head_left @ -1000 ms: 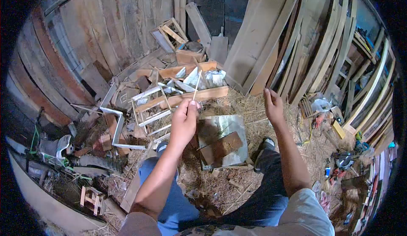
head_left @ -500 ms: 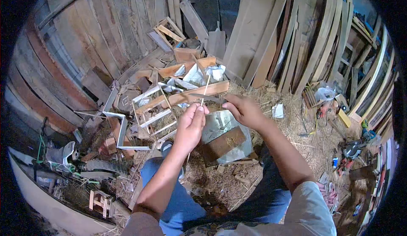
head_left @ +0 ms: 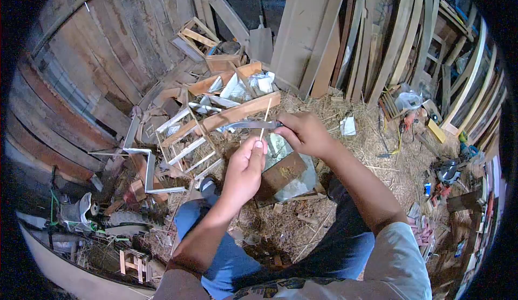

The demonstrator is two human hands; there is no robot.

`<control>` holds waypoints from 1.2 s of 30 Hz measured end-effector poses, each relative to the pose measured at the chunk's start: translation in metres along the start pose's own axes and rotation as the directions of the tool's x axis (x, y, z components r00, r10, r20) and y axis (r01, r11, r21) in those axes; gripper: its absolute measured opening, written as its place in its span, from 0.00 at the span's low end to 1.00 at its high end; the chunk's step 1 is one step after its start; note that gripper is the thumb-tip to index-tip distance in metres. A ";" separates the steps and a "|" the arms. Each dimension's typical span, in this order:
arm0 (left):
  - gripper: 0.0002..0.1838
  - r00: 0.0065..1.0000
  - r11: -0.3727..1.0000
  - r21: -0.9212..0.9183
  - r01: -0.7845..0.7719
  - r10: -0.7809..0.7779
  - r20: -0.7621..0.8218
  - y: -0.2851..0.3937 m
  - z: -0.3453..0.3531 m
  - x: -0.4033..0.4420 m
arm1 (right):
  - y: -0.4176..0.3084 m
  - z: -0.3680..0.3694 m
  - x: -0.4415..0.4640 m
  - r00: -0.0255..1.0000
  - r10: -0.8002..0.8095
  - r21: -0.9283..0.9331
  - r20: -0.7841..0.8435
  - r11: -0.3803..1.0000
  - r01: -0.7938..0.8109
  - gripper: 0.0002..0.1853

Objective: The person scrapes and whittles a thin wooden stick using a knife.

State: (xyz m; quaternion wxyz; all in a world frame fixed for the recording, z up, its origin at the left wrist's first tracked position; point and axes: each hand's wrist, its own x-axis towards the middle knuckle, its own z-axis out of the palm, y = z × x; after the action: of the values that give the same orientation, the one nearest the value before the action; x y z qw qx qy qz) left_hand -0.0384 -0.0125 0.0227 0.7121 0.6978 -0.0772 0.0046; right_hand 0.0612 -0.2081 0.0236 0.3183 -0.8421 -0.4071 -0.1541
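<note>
My left hand [head_left: 247,166] is closed around a thin, pale wooden stick [head_left: 268,108], pinched between thumb and fingers. The stick's upper end points up and away from me. In my right hand [head_left: 306,134] is a knife [head_left: 243,125], its handle mostly hidden by the fingers. The blade points left and crosses the stick just above my left thumb, seemingly touching it. Below and beyond the hands, between my legs, lies a flat grey-white slab with a brown board [head_left: 281,177] on it.
Wooden frames [head_left: 186,152] and planks [head_left: 237,114] are heaped ahead to the left. Tall boards [head_left: 307,36] lean at the back. A white angled frame piece [head_left: 150,173] stands left. Tools, among them a yellow block [head_left: 436,131], lie right on straw-covered ground.
The right hand has come closer to the stick, and more of the blade now reaches left past it. My view has shifted slightly right and down. Both grips stay the same.
</note>
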 end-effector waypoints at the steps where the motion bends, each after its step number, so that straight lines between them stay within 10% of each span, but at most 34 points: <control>1: 0.15 1.000 1.000 -0.001 0.001 -0.001 0.004 0.001 0.003 -0.001 | 0.001 -0.002 -0.001 1.000 -0.011 0.000 -0.012 1.000 0.011 0.15; 17: 0.14 0.996 0.994 0.100 -0.049 0.056 -0.065 0.006 0.016 0.004 | 0.026 -0.031 -0.005 0.991 0.032 -0.171 -0.126 0.984 -0.053 0.17; 19: 0.14 0.998 0.994 0.102 -0.040 0.045 -0.043 0.013 0.016 -0.001 | 0.054 -0.043 0.002 0.870 0.320 -0.173 -0.376 0.898 -0.405 0.17; 30: 0.11 0.996 0.995 -0.036 0.093 -0.092 0.008 0.008 0.011 0.003 | -0.012 -0.017 -0.009 0.998 -0.029 -0.198 -0.051 0.980 0.019 0.17; 36: 0.13 0.991 0.996 0.000 0.090 -0.089 0.101 0.019 0.006 -0.004 | 0.048 -0.030 0.004 0.964 0.121 -0.146 -0.236 0.977 -0.158 0.19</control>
State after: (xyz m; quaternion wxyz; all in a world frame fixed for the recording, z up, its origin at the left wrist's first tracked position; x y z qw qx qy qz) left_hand -0.0451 -0.0176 0.0411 0.7082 0.6984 -0.0818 -0.0629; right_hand 0.1010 -0.2478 0.0284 0.3023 -0.8691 -0.2938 -0.2588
